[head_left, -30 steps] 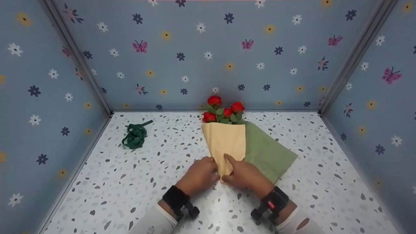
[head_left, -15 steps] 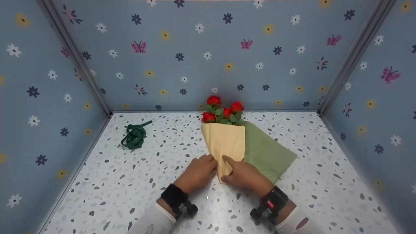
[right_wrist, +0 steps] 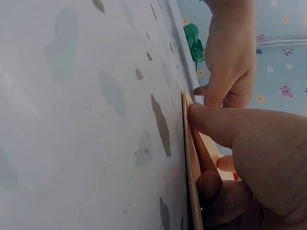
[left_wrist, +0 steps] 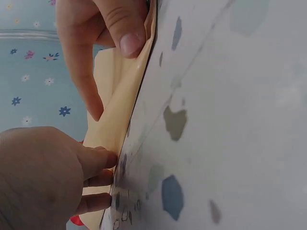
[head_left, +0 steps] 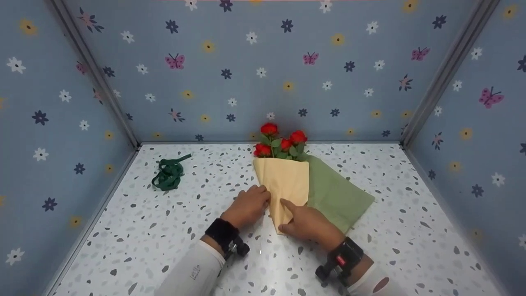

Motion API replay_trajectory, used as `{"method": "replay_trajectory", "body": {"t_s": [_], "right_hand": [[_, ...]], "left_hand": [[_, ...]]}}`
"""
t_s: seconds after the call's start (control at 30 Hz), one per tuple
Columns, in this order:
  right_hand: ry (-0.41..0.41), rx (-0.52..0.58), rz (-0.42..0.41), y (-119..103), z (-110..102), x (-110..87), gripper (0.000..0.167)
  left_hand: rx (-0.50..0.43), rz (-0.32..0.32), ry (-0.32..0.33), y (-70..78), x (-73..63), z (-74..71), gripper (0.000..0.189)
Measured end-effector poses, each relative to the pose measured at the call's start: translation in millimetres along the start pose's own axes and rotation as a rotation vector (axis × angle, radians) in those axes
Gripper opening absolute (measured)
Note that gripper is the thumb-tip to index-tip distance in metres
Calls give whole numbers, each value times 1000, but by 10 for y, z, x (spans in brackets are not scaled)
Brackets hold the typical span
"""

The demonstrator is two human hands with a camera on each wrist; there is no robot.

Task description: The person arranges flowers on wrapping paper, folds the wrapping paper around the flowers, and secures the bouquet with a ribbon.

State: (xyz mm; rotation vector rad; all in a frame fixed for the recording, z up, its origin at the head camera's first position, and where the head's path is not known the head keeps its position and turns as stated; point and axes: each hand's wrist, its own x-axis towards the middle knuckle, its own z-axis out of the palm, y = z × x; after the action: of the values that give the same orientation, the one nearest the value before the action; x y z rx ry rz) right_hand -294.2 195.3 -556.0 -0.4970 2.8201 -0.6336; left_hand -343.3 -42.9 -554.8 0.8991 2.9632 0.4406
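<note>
A bunch of red roses (head_left: 298, 137) with green leaves shows above the tan wrapping paper (head_left: 289, 176), which is folded over the stems. My left hand (head_left: 248, 205) is at the paper's left edge, its thumb and curled fingers holding that edge close to the table. On the right of the lower part, my right hand (head_left: 310, 222) lays its index finger along the paper. In the right wrist view its thumb (right_wrist: 211, 120) sits on the paper's lower edge, with curled fingers inside the fold. Green wrapping paper (head_left: 339, 195) spreads out to the right. The stems are hidden.
A loose coil of dark green ribbon (head_left: 168, 174) lies at the left on the speckled white table (head_left: 222, 176). Blue flower-patterned walls (head_left: 246, 90) stand at the back and on both sides, with the roses reaching close to the back wall.
My left hand has slid forward along the left edge of the tan paper. The right hand stays in place, and the roses and ribbon have not moved.
</note>
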Motion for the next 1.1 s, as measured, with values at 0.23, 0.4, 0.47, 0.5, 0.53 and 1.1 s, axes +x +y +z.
{"method": "replay_trajectory", "body": {"t_s": [0.23,0.4,0.47,0.5,0.53,1.1], "right_hand": [[2,5,0,-13,-8,18,94],[-24,14,31,-35,-10,22,96],[-24,11,29,-32,-4,24,96],[-21,9,25,-30,-3,24,96],[-18,4,22,-27,1,23,96],[-17,5,2,11,-27,5,94]], "left_hand": [[-15,-37,9,-145,220,-96,17],[-6,-73,-15,-277,390,-170,18],[0,-102,-19,-330,461,-180,19],[4,-117,-18,-354,495,-183,20],[9,-131,-19,-374,527,-183,21],[41,-306,-106,-574,925,-152,56]]}}
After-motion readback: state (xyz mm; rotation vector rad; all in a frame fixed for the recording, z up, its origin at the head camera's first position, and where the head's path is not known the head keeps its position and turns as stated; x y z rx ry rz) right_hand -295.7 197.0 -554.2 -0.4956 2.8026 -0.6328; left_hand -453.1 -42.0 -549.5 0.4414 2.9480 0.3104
